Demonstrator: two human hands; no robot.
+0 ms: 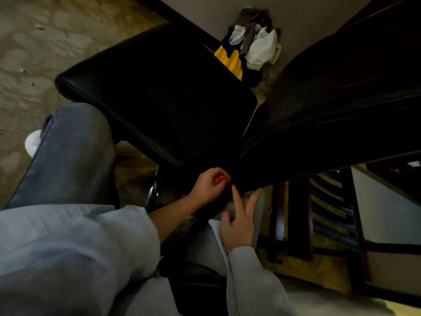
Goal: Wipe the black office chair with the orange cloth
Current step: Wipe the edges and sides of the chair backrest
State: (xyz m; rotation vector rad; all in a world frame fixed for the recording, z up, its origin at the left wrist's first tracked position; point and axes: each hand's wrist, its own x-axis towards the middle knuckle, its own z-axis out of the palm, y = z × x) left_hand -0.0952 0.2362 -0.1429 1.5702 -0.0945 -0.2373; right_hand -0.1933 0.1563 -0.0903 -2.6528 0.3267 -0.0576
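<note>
My left hand grips the orange cloth in a tight wad at lower centre, against the black office chair seat's near corner. My right hand lies just below it with fingers straight, holding nothing. Bunched this small, the cloth could miss the seam or slip out.

The picture is dim and grainy; the black office chair is so dark that it shows almost no detail, only a weak shine along the seat's edge. The carpet at the upper left gets the most light but looks smeared by blur. The wide lens bends straight lines near the edges, and the grey sleeve nearest the camera is soft.
</note>
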